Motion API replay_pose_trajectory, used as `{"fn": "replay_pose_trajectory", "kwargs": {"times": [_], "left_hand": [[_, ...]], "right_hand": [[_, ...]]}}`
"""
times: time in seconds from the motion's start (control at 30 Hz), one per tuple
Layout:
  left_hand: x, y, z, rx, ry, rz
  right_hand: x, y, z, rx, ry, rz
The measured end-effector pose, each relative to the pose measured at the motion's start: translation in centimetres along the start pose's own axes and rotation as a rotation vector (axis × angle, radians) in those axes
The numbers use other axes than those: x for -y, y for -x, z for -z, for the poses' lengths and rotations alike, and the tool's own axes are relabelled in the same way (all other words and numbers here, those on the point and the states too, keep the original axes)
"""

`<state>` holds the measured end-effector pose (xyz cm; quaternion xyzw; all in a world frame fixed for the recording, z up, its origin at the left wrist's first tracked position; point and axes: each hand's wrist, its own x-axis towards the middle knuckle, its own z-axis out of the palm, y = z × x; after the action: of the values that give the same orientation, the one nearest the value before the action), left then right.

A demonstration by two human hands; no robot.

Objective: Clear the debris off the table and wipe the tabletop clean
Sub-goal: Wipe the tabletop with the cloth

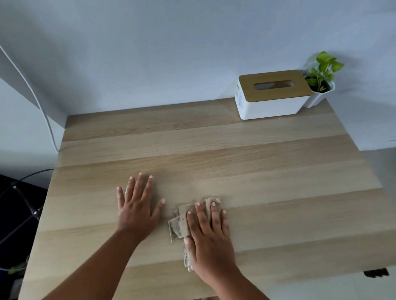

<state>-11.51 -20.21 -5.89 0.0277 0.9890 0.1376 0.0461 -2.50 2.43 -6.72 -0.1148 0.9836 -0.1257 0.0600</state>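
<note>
Two hands: both lay flat on the tabletop, near edge, roughly centre.
R fingers: right hand had its fingers straight and close together, pressing down on the cloth; nothing curled round it, thumb laid along the cloth's left edge.
L fingers: left hand was spread, fingers apart, palm down on bare wood, holding nothing.
Cloth: brownish, crumpled, pinned under the R palm w/ bits showing at the fingertips and on the left; long axis ran near-to-far, in line w/ the R forearm.
Key relation: cloth sat directly under the R hand, just right of the L hand but apart from it; unwiped-looking wood lay far and to both sides, so a wipe stroke would prob. go away from the body or sideways, R hand doing it.
Debris: none visible on the wood; looked like the wiping stage.
Tissue box: far right corner, white w/ wooden lid; slot looked empty, no tissue showing.
Plant pot: white, touching the box's right end, held a small green plant.
Cables: hung off the left side, clear of the table.
</note>
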Motion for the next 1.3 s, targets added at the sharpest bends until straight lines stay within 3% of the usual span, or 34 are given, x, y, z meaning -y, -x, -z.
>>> {"fn": "replay_pose_trajectory", "kwargs": {"times": [0.43, 1.07, 1.3], "left_hand": [[1.2, -1.4, -1.9, -0.028, -0.095, 0.016], [1.3, -1.8, -2.0, -0.01, -0.14, 0.009], [1.5, -1.8, -2.2, -0.006, -0.147, 0.0]], "right_hand": [[-1.7, -4.3, 0.1, 0.036, 0.084, 0.006], [-0.4, -33.7, 2.3, 0.013, 0.042, -0.081], [2.2, -37.7, 2.1, 0.033, 0.058, -0.135]]}}
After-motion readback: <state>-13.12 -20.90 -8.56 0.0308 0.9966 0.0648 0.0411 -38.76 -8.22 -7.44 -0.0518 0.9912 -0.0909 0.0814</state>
